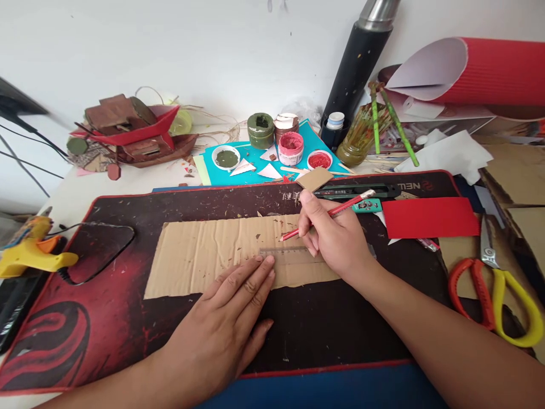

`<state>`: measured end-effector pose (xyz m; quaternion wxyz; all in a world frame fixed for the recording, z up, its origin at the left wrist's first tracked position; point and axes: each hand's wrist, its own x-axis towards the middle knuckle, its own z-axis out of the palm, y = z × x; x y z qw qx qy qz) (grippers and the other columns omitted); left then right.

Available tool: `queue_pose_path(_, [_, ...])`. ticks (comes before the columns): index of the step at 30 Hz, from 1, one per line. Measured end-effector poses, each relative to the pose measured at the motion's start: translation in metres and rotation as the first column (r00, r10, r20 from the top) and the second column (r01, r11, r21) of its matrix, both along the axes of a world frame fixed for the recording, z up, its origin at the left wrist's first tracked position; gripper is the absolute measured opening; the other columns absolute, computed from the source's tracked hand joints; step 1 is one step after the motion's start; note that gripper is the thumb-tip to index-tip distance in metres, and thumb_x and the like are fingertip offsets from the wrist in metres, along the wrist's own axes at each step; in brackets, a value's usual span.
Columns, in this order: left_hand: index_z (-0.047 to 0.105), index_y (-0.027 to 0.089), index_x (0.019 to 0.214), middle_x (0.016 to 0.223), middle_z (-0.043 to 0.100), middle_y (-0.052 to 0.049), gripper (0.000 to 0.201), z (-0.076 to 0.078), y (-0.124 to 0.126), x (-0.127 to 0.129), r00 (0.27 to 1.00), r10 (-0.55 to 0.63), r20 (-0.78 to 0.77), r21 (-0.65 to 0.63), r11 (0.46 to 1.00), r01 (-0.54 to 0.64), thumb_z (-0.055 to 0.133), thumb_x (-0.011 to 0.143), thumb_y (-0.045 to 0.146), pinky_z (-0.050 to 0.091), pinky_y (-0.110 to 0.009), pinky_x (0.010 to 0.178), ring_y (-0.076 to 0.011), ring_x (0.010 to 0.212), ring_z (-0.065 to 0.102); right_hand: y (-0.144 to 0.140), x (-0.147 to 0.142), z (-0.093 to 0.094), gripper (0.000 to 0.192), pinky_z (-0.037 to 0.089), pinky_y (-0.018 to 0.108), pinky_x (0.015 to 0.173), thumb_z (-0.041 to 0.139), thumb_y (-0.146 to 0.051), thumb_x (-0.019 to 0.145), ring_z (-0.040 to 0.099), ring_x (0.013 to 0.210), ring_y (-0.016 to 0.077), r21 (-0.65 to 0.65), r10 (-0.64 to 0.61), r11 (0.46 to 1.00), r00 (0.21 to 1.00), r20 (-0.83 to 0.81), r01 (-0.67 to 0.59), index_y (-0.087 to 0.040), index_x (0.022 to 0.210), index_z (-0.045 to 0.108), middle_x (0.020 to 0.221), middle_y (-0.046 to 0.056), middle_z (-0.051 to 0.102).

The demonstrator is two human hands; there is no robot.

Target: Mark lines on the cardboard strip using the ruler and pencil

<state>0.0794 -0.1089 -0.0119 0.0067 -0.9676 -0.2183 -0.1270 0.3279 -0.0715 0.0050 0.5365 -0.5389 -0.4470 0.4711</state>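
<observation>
A plain white wall (213, 51) (evenly lit) rises behind the cluttered white table (80, 193).

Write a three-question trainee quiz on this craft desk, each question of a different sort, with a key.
1. True or false: the right hand holds a red pencil with its tip over the flat brown corrugated cardboard sheet.
2. Multiple choice: the left hand presses its fingertips on
A. the yellow hot-glue gun
B. the clear plastic ruler lying on the cardboard
C. the red-and-yellow-handled scissors
3. Fill in: the cardboard lies on a dark ____-patterned desk mat.

Key: 1 true; 2 B; 3 red.
</observation>
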Motion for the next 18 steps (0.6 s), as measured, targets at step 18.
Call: queue_pose_path(18, [0.053,0.000,0.160,0.172,0.053,-0.018,0.056,0.0007,0.0005,0.0016,1.000,-0.012,-0.016,0.019,1.000,0.012,0.051,0.110,0.024,0.040,-0.046,0.127,-0.0345,0.157,0.049,0.0011,0.0006,-0.0059,0.070,0.031,0.026,0.038,0.066,-0.077,0.101,0.044,0.032,0.0099,-0.003,0.013,1.000,0.997,-0.071,-0.013,-0.023,0.058,0.061,0.038,-0.005,0.045])
